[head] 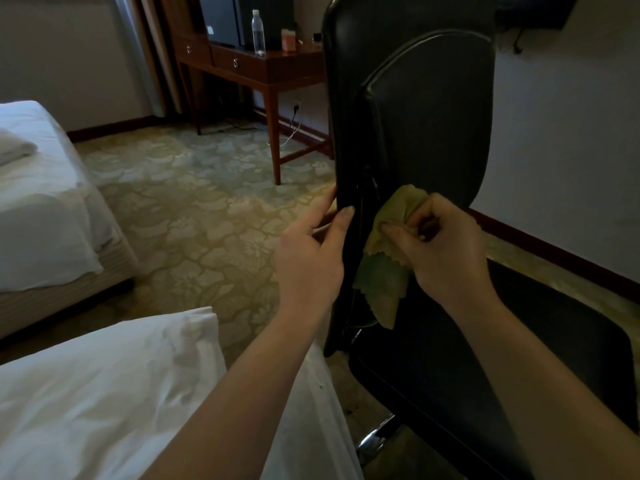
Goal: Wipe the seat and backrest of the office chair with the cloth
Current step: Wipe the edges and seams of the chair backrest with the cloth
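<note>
Two beds with white covers take up the left side: one bed [41,188] against the far wall with a folded white pillow [14,147] on it, and a nearer bed [104,393] at the bottom edge. Between them and the far furniture runs a patterned carpet [194,216].

Further right, a dark wooden surface [291,64] stands by the wall, its two drawers [235,62] pushed in, so what they hold is hidden. A dark screen [221,19] rests on it. Just beside the screen is a clear plastic bottle [258,32], upright with its white cap on; how full it is cannot be told. Near it is a small pink box [288,39], contents not visible. Under the surface, a wall socket [296,107] has a pale cable hanging from it.

Next comes the left hand [311,258], which pinches the left edge of the black backrest [429,116], thumb on the front side and fingers behind. The backrest stands upright, seen nearly edge-on.

Right of that edge, the yellow-green cloth [384,271] lies against the lower backrest, one corner hanging toward the seat. The right hand [446,251] grips the bunched upper part of it with curled fingers.

At the far right, the black seat [519,358] extends below the right forearm, with a chrome base [375,438] showing beneath it.
</note>
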`<state>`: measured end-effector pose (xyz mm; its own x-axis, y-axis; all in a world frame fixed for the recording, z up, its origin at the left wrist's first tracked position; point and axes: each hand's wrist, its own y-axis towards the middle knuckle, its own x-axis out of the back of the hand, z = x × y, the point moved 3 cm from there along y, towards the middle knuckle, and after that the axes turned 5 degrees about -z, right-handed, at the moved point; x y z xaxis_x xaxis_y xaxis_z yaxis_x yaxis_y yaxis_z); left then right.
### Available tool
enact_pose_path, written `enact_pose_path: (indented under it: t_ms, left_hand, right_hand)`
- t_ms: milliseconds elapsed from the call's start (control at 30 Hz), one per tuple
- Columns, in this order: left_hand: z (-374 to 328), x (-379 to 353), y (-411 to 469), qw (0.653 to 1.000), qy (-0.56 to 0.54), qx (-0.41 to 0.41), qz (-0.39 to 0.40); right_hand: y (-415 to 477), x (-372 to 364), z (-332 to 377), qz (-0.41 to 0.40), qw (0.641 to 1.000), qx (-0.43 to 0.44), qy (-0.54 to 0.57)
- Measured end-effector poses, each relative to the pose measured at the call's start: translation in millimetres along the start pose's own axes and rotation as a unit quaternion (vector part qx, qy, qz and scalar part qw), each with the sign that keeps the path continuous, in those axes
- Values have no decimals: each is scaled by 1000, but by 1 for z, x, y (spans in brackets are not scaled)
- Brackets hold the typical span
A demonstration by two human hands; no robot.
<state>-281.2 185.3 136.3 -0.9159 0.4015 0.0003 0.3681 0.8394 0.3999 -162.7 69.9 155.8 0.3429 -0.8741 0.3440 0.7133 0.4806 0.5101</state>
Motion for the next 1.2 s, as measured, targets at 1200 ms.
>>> enact_pose_path:
  t_ms: [1200]
  left_hand:
    - [30, 7, -4, 988, -106, 42, 104]
  right_hand:
    - [9, -2, 7, -16, 999, 36, -14]
